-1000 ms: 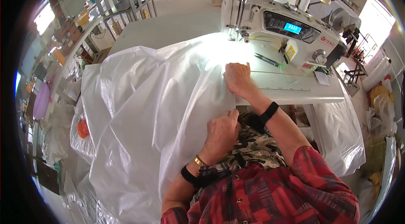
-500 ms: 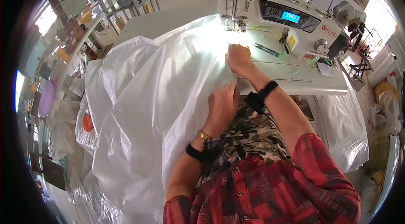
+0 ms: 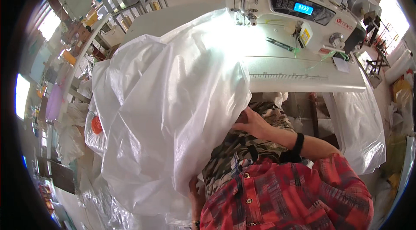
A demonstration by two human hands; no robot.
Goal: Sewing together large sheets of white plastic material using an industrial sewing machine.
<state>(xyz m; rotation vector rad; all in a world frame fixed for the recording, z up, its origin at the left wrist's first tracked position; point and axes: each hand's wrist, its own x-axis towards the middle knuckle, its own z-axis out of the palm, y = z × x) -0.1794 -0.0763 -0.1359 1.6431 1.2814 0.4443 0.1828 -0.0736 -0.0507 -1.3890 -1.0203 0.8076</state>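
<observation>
I see the sheet [image 3: 147, 100] left of centre, the table [image 3: 299, 84] seemingly bearing its weight near the machine [image 3: 299, 9]; right hand [image 3: 255, 124] at the sheet's edge, left hand [image 3: 196, 190] partly hidden; I cannot tell either's grip.

There's room for a grip to pass over the front strip of the table [image 3: 303, 84], right of the white sheet [image 3: 143, 100] and short of the dark slim tool [image 3: 279, 44]. The sewing machine [image 3: 277, 7] bars the far side. Leftward, raised folds block any low path; below the edge, the person's right grip [image 3: 255, 124] and camouflage-clad lap [image 3: 249, 150] stand in the way.
</observation>
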